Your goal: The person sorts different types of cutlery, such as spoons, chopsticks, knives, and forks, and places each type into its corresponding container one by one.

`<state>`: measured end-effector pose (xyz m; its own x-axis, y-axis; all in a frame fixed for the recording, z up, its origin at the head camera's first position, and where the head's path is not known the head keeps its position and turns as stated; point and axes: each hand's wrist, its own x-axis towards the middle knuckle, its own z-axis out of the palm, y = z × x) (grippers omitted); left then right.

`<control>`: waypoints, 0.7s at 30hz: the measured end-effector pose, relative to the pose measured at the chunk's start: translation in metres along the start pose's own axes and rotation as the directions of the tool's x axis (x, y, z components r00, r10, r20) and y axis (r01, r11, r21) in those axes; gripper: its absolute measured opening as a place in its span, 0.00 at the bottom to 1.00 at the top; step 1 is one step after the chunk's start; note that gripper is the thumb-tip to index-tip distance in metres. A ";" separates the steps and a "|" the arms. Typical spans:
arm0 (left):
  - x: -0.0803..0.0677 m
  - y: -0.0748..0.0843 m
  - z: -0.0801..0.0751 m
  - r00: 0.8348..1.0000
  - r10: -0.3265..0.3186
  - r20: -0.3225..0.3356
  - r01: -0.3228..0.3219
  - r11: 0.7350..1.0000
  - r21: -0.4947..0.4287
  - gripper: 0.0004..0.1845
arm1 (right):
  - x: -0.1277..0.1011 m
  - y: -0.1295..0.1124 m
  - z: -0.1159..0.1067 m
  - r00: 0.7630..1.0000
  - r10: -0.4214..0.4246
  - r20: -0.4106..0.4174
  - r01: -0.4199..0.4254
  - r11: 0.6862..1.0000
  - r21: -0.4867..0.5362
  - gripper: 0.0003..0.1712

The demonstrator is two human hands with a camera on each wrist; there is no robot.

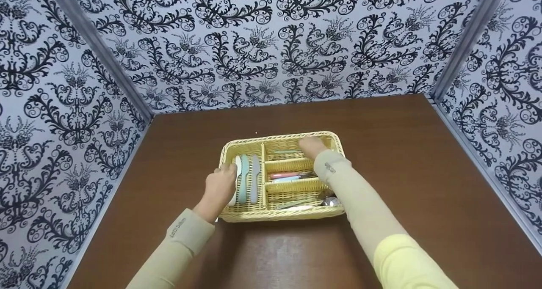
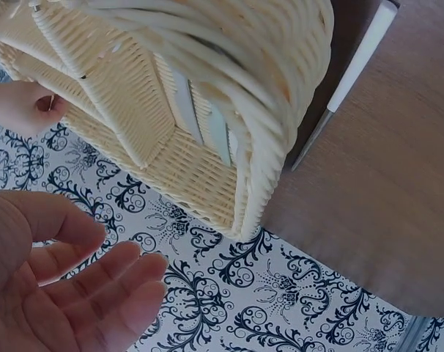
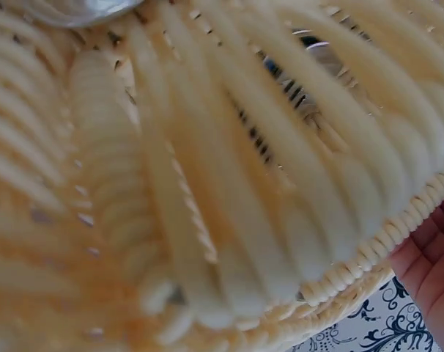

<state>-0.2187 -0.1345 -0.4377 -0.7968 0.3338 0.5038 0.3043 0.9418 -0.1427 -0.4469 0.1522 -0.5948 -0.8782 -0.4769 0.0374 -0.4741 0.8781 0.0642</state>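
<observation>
Woven wicker basket point(image 1: 281, 215), pale cream, ribbed and rough, matt. Inside it, smooth matt plastic knives point(image 1: 249, 177) in pastel tones, glossy pink handles point(image 1: 284, 175), a shiny metal spoon point(image 1: 330, 202). Beneath the basket, dark brown table point(image 1: 402, 153), smooth with a faint sheen. Behind the basket, matt printed wall panels point(image 1: 271, 48).

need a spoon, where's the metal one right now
In the head view the metal spoon lies in the wicker cutlery basket's nearest right compartment, bowl against the right wall, just under the right sleeve.
</observation>
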 end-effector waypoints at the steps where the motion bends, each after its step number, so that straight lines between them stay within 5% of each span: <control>1: -0.001 -0.001 0.000 1.000 0.000 0.006 0.000 1.000 -0.003 0.04 | 0.002 0.001 0.004 1.000 0.001 0.007 -0.001 1.000 0.001 0.09; 3: -0.002 -0.002 0.000 1.000 0.002 0.006 -0.002 1.000 -0.003 0.04 | 0.011 0.010 0.027 0.998 -0.024 -0.064 0.023 1.000 -0.018 0.08; 6: -0.003 -0.004 0.002 1.000 0.005 0.002 -0.005 1.000 0.003 0.03 | 0.013 0.012 0.033 0.998 -0.008 -0.064 0.006 1.000 -0.031 0.07; 7: -0.004 -0.005 0.002 1.000 0.006 0.005 -0.006 1.000 0.003 0.03 | 0.010 0.012 0.031 0.992 -0.017 -0.122 0.012 0.999 -0.042 0.08; 14: -0.008 -0.024 0.011 0.978 -0.112 0.176 0.113 0.994 0.005 0.05 | -0.071 -0.040 -0.142 0.999 0.050 -0.008 -0.048 0.982 0.180 0.10; 17: -0.017 -0.038 0.021 0.944 -0.201 0.260 0.203 0.979 0.020 0.05 | -0.097 -0.042 -0.179 0.997 0.059 -0.049 -0.041 0.952 0.305 0.06; 21: -0.034 -0.056 0.036 0.888 -0.276 0.369 0.311 0.950 -0.037 0.06 | -0.133 -0.035 -0.195 0.992 0.062 -0.112 -0.015 0.927 0.374 0.11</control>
<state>-0.2272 -0.1971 -0.4779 -0.9837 0.0506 0.1726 0.0606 0.9967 0.0532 -0.3006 0.1774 -0.4075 -0.8931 -0.4231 0.1530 -0.4499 0.8361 -0.3139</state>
